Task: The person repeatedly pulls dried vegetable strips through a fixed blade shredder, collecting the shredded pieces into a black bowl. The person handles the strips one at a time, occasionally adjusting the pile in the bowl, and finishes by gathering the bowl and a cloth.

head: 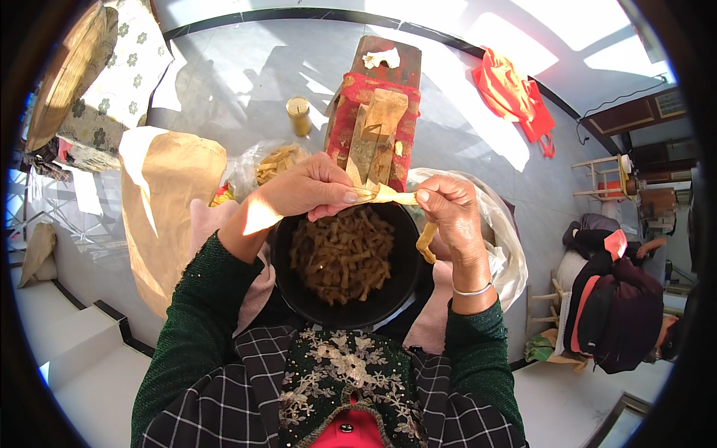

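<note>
Between my two hands a twisted, pale yellow-brown strip (392,196) is stretched. My left hand (313,187) pinches its left part, and my right hand (450,210) grips it further right, with a loose end hanging below the fingers. Under the hands, a round black basin (411,280) on my lap holds many short brown knotted pieces (343,255). Just beyond the hands lies a wooden block with a channel-like shape (369,140), on a red patterned cloth (347,106) over a wooden bench (411,56).
A clear plastic bag with yellowish strips (277,162) and a large brown paper sheet or sack (173,196) are at left. A jar (299,116) stands on the floor. At right are a whitish plastic bag (512,252), a red bag (510,89) and a seated person (622,313).
</note>
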The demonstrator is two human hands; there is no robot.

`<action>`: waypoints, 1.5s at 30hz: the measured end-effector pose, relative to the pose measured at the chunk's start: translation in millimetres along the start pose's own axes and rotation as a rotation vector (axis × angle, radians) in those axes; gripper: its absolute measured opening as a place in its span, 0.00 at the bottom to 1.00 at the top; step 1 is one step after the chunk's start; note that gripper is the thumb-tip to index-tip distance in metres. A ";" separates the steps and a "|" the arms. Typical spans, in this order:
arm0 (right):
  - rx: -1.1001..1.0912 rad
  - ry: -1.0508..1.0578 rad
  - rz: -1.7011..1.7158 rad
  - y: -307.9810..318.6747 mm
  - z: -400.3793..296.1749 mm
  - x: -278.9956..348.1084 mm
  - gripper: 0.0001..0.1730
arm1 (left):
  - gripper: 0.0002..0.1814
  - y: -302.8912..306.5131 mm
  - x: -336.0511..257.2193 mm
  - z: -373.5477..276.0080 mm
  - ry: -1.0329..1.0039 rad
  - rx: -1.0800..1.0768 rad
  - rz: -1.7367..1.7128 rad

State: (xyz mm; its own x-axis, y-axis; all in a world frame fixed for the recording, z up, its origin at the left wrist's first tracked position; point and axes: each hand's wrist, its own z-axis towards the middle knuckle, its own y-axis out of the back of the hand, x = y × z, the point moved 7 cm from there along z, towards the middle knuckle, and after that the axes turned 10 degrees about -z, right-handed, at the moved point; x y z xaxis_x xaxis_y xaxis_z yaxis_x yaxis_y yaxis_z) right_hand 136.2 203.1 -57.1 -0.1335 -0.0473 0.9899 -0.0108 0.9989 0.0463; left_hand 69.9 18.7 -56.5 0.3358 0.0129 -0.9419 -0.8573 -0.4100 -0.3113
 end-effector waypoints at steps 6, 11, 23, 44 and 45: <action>-0.001 -0.015 -0.200 -16.1 4.0 -14.8 0.06 | 0.20 -5.3 -13.1 8.4 -0.293 -0.206 0.725; 0.065 0.031 -0.323 -27.8 1.5 -11.9 0.07 | 0.16 -21.8 12.5 12.5 -0.106 0.029 0.774; -0.290 -0.065 -0.437 -9.0 51.3 -51.1 0.08 | 0.09 37.5 7.1 27.6 -0.134 -0.489 0.816; 0.068 -0.271 0.365 -69.2 21.4 -43.1 0.15 | 0.23 -25.6 24.6 14.1 -0.183 -0.509 0.196; 0.097 -0.293 0.442 -73.6 20.2 -41.1 0.14 | 0.23 -22.0 25.5 14.6 -0.237 -0.530 0.056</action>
State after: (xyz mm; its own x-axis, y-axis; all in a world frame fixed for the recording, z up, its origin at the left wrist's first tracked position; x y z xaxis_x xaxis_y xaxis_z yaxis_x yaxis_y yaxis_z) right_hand 122.4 131.5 -104.0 -0.4164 0.3644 0.8330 0.0195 0.9196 -0.3925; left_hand 91.6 41.4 -75.4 0.1467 0.1574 -0.9766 -0.5387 -0.8153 -0.2123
